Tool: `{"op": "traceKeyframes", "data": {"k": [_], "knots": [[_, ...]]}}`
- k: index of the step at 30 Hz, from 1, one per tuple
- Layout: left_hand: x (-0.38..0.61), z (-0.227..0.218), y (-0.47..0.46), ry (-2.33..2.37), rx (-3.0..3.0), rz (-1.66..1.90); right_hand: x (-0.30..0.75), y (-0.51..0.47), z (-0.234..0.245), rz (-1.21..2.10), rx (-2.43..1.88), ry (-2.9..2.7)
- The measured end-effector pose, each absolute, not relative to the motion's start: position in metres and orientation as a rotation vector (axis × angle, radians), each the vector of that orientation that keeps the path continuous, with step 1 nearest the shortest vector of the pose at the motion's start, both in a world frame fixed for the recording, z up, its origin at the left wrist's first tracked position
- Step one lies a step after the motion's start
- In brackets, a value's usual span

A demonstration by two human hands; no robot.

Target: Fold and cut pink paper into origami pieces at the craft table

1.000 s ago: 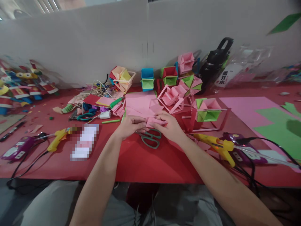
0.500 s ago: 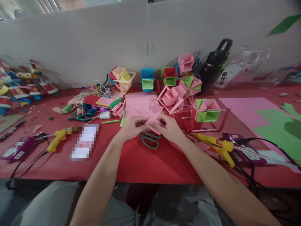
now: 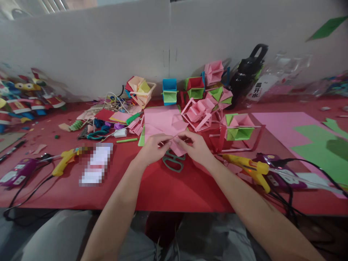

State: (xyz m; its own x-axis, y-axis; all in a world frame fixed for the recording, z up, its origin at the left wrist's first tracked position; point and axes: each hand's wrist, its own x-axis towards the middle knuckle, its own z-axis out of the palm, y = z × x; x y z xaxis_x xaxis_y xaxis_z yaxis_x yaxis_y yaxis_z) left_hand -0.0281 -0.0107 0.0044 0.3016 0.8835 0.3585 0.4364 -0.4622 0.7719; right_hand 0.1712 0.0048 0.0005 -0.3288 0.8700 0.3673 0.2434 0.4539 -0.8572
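Between my two hands is a small piece of pink paper [image 3: 178, 148], tilted and creased, above the red table. My left hand [image 3: 157, 148] pinches its left corner between thumb and fingertips. My right hand [image 3: 193, 145] grips the paper's upper right part, thumb on the near side. Grey-green scissor handles [image 3: 173, 164] lie just below the paper; the blades are hidden. Behind my hands, pink paper sheets [image 3: 160, 119] rest on green paper [image 3: 141, 139].
Folded paper wheels on frames, one of them green and pink [image 3: 239, 127], stand at the back. Yellow glue guns lie left [image 3: 63, 162] and right [image 3: 251, 168], with cords. A phone [image 3: 96, 165], a black bottle [image 3: 244, 74] and craft scraps [image 3: 108, 121] share the red table [image 3: 168, 194].
The pink paper has turned in my hands and now hangs lower, its flat face toward me. My right fingers have shifted slightly along it. The view has moved a little.
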Motion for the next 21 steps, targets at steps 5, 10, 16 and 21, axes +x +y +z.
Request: {"op": "traceKeyframes", "data": {"k": [5,10,16,21], "knots": [[-0.0241,0.0073,-0.0108,1.228,1.933,1.222,0.1713,0.0042,0.0080,0.939,-0.951,-1.703],[-0.0238,0.0086,-0.0088,1.180,1.803,1.306,0.1715,0.0045,0.0091,0.982,-0.945,-1.663],[-0.0268,0.0111,-0.0066,1.061,1.566,1.350,0.1725,0.0076,0.0083,1.059,-0.914,-1.626],[-0.0263,0.0101,-0.0060,1.019,1.498,1.304,0.1712,0.0045,0.0073,1.030,-0.922,-1.674]]}}
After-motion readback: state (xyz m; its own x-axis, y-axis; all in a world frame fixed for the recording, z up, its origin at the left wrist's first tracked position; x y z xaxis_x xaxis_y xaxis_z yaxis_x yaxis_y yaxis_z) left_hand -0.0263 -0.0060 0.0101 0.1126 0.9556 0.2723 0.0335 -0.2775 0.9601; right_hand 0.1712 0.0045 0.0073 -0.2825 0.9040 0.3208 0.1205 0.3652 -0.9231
